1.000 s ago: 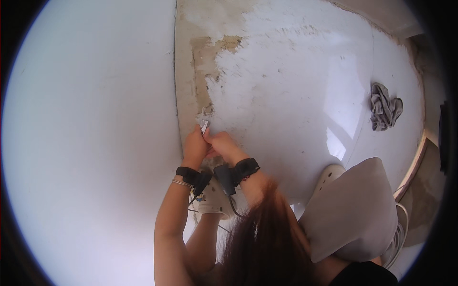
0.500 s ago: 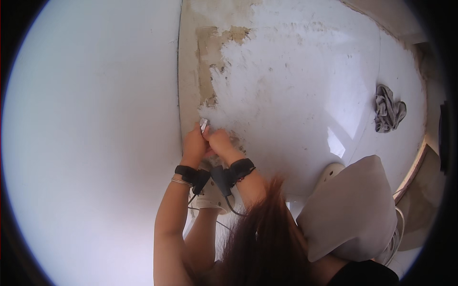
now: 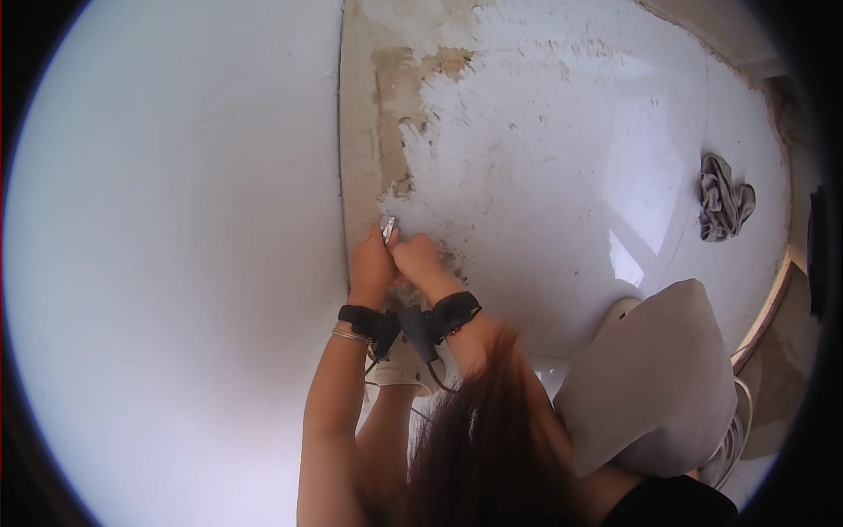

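Observation:
Both my hands are low over the floor, close together beside its seam with the wall. My left hand [image 3: 372,266] is closed around a small shiny metal scraper [image 3: 388,227], whose flat bright end pokes out past the fingers. Pressed up against it, my right hand [image 3: 419,260] is curled shut at the scraper's lower part, most of which the fingers hide. Just ahead of the metal end lies the ragged edge of a white coating on the floor [image 3: 527,193], with a tan bare strip [image 3: 392,132] running away from me along the left.
A smooth white wall [image 3: 193,220] rises at the left. A crumpled grey cloth [image 3: 725,198] lies on the floor at the right. My pale shoe [image 3: 413,373] is just behind my hands, and cables hang from black wrist straps [image 3: 455,311]. A grey-covered knee [image 3: 654,386] stands at the right.
The whole scene sits slightly further right in the picture. My hands keep their hold on the scraper at nearly the same spot of floor; the cloth lies where it was.

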The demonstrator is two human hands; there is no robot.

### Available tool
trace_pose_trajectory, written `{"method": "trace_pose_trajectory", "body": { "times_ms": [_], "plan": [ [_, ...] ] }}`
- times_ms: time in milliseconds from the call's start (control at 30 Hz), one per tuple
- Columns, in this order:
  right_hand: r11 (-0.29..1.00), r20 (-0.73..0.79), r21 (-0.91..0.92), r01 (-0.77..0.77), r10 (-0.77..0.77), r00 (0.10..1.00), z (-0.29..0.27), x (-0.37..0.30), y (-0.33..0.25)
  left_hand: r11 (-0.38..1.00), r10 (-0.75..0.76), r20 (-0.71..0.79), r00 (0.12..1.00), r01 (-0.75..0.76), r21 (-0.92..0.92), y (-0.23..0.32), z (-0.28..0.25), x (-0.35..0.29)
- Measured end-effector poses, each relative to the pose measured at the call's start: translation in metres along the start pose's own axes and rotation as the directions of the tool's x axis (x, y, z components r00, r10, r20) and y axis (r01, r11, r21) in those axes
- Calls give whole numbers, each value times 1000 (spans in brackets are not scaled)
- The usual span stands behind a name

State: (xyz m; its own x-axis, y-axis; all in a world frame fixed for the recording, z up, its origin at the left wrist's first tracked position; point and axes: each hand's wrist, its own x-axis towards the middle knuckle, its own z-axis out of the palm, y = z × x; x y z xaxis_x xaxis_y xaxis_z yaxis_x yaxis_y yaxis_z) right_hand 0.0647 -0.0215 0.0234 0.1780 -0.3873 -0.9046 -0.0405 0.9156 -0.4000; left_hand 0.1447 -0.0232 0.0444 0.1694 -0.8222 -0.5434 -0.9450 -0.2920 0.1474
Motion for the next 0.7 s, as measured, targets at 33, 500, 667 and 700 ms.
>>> {"method": "trace_pose_trajectory", "body": {
  "times_ms": [33, 500, 667, 700],
  "plan": [
    [999, -22, -14, 40, -40, 999, 7, -2, 9, 1000, -2, 20, 1000, 3, -5, -5, 0, -5],
    [993, -219, 51, 109, -95, 971, 10, -8, -5, 995, 99, -21, 995, -99, 21, -3, -4, 17],
    [945, -371, -22, 325, -310, 875, 14, -4, 16, 997, 74, -10, 997, -74, -7, -1, 5, 16],
    [947, -328, 33, 320, -292, 898, 13, 2, 5, 997, 73, -8, 997, -73, 4, 0, 0, 24]
  ]
}}
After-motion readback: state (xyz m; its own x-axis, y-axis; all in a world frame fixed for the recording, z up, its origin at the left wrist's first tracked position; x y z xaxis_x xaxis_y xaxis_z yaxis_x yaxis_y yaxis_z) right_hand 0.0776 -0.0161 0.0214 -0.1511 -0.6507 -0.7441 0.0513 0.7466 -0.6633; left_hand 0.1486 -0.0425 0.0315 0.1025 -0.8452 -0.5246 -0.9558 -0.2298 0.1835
